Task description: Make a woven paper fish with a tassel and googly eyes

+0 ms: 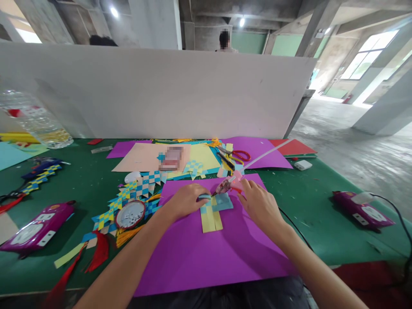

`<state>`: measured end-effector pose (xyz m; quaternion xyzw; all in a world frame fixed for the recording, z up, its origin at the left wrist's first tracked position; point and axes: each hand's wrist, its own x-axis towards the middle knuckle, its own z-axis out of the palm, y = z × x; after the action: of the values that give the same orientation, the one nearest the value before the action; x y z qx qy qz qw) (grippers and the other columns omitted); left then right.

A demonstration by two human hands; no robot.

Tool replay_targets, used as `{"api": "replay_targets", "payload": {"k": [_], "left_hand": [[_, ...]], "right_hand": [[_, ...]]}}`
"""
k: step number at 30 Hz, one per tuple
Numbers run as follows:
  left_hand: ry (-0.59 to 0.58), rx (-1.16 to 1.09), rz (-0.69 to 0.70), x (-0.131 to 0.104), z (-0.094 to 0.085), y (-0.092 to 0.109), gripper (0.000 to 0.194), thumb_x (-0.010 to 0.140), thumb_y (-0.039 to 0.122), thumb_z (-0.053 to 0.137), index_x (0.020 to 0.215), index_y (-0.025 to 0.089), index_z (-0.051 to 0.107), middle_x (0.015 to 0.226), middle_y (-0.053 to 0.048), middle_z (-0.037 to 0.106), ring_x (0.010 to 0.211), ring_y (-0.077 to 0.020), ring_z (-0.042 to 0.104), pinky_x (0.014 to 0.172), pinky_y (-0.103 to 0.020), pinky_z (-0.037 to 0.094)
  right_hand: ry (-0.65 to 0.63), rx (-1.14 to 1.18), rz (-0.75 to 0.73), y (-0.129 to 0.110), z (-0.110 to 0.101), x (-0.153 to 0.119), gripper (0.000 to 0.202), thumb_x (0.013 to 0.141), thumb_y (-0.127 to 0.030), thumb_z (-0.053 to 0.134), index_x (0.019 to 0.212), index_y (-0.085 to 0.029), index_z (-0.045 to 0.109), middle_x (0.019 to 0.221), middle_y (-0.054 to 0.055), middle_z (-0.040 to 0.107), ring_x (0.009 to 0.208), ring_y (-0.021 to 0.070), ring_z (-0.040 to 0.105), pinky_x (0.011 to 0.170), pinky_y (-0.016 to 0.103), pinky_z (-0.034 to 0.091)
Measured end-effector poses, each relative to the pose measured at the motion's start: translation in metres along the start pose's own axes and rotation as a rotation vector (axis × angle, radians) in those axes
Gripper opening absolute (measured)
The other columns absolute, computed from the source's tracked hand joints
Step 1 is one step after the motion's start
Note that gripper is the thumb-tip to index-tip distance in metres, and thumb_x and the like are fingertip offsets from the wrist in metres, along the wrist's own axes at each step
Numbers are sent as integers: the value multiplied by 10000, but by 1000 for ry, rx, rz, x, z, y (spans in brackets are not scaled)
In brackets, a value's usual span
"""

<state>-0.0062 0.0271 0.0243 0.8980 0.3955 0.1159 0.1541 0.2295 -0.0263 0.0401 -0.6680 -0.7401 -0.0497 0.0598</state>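
The right hand (259, 201) grips a glue gun (224, 186) above a purple sheet (206, 257), its long axis slanting from far right to near left, the nozzle just beside the left hand's (186, 201) fingertips. The left fingers, narrowed, appear to pinch the strips (207, 219), though contact is partly hidden; the strips lie between the hands, nearer the left.

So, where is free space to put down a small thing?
Mostly bare green table lies between the black cable and the right power strip. The near purple sheet is bare along its front. Crowded: left of that sheet, with woven strips, dish and red tassels.
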Motion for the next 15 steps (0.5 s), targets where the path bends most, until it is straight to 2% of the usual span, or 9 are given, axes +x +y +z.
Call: {"api": "replay_targets", "payload": {"k": [15], "left_hand": [[4, 4, -11, 0, 3, -3, 254, 908, 315, 535, 1106, 230, 669, 1140, -42, 695, 1051, -236, 628, 886, -323, 466]], "right_hand": [[9, 28, 33, -1, 1, 2, 222, 944, -247, 476, 1150, -165, 473, 987, 72, 655, 881, 226, 650, 570, 286, 331]]}}
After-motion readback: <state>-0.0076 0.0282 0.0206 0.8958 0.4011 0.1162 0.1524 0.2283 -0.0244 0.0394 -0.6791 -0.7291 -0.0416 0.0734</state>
